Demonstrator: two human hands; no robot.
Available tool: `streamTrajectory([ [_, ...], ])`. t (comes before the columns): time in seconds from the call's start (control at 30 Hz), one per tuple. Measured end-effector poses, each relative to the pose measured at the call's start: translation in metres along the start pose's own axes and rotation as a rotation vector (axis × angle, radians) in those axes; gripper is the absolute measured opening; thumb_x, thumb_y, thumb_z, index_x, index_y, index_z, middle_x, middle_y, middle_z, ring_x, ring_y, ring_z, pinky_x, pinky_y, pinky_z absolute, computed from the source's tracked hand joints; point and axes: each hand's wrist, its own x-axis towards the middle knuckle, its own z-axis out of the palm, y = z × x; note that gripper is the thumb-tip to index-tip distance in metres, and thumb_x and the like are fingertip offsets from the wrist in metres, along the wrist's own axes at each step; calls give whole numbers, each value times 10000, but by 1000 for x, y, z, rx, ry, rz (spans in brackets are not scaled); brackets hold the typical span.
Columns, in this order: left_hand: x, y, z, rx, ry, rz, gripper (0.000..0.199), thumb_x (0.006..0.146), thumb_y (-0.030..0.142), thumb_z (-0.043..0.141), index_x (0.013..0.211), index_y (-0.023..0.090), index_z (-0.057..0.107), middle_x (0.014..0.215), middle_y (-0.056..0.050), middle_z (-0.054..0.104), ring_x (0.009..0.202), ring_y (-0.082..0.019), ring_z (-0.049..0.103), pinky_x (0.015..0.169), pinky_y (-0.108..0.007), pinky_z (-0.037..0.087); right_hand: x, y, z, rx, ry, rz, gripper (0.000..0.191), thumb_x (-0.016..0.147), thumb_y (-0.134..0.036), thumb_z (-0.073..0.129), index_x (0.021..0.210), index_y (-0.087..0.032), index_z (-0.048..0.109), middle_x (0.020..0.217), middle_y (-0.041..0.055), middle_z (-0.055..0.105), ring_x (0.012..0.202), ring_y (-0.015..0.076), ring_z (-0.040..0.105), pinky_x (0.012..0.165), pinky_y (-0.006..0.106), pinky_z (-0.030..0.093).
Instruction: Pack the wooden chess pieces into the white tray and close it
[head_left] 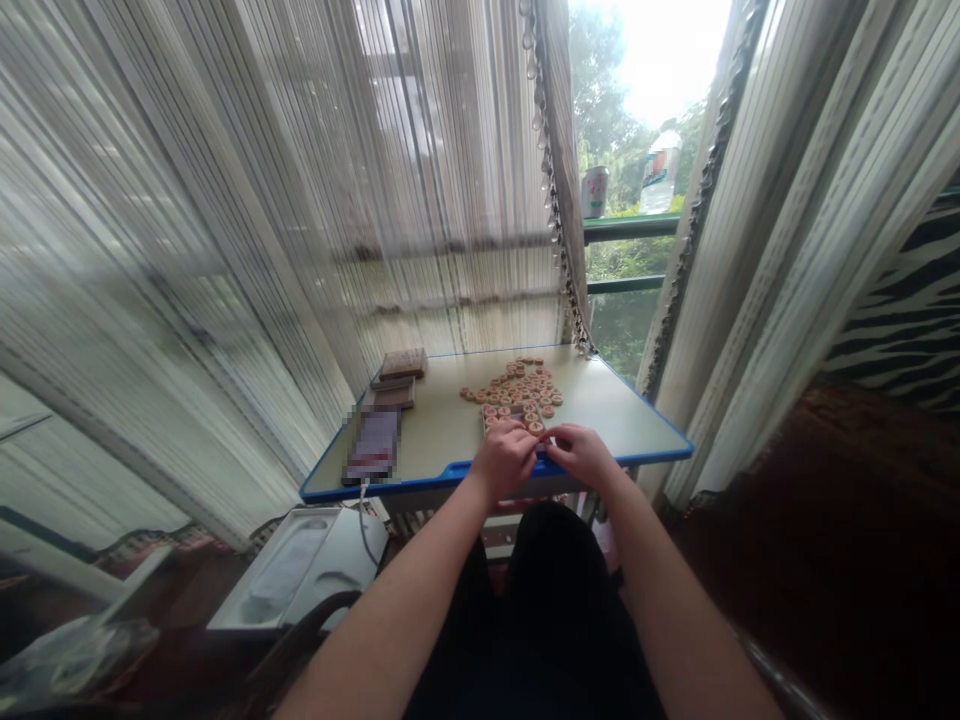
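Note:
A small open box (485,424) near the front edge of the table holds several round wooden xiangqi pieces (533,420). My left hand (506,455) reaches over the box's front side, its fingers bent together at the pieces; what they grip is hidden. By the front right corner of the box, my right hand (577,450) is closed in a pinch, fingertips close to those of the left. Whatever sits in that pinch is too small to make out. Behind the box lies a loose spread of more pieces (517,385), light wood with reddish markings.
On the table's left are a phone (375,440) with a white cable (365,525), a shallow open tray (394,393) and a brown box (403,363). The table (630,420) has a blue rim. Curtains (450,180) hang behind; a can (595,192) and a bottle (661,172) stand by the window.

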Motion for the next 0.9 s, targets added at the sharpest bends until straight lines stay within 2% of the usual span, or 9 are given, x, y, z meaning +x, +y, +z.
streamTrajectory([
  [0.23, 1, 3, -3, 4, 4, -19, 230, 826, 225, 435, 907, 169, 643, 853, -69, 655, 939, -206, 527, 881, -396, 389, 1, -1, -1, -5, -12, 11, 205, 719, -253, 530, 829, -181, 688, 632, 3, 556, 589, 120, 486, 609, 233, 396],
  [0.33, 2, 7, -6, 8, 25, -88, 216, 817, 257, 456, 911, 173, 632, 860, -71, 644, 941, -212, 525, 883, -395, 387, 1, -1, -1, 15, -24, 42, 220, 722, -270, 533, 862, -183, 679, 616, -7, 543, 560, 114, 474, 583, 230, 393],
  [0.4, 2, 9, -8, 27, 73, -174, 242, 780, 330, 517, 942, 177, 614, 900, -79, 632, 967, -234, 514, 889, -409, 382, 1, -1, 0, 28, -23, 48, 242, 716, -266, 537, 908, -190, 663, 622, -16, 529, 556, 111, 467, 576, 229, 396],
  [0.5, 1, 8, -8, 77, 179, -342, 443, 692, 485, 595, 1011, 179, 574, 1018, -108, 597, 1019, -276, 489, 901, -429, 372, 1, 0, 1, 12, 17, 26, 290, 695, -270, 562, 962, -186, 635, 739, 6, 544, 635, 122, 493, 629, 241, 419],
  [0.63, -3, -1, -5, 101, 291, -639, 604, 674, 594, 560, 1079, 148, 523, 1069, -152, 576, 1019, -302, 507, 888, -430, 381, 1, 1, 1, 12, 3, 39, 357, 683, -264, 577, 1028, -174, 599, 895, 41, 556, 696, 125, 515, 687, 258, 436],
  [0.77, -2, -12, -4, -2, 245, -898, 588, 774, 575, 435, 1112, 96, 482, 1073, -198, 583, 998, -294, 557, 847, -403, 415, 3, 1, -1, 29, -33, 67, 364, 674, -267, 590, 1027, -180, 594, 920, 40, 551, 682, 119, 518, 679, 262, 443],
  [0.9, 0, -16, -4, -50, 216, -924, 535, 819, 538, 382, 1109, 100, 480, 1094, -213, 581, 1018, -289, 562, 848, -398, 417, 3, 1, -2, 42, -47, 78, 383, 669, -276, 601, 1041, -184, 584, 927, 41, 556, 720, 132, 531, 694, 274, 443],
])
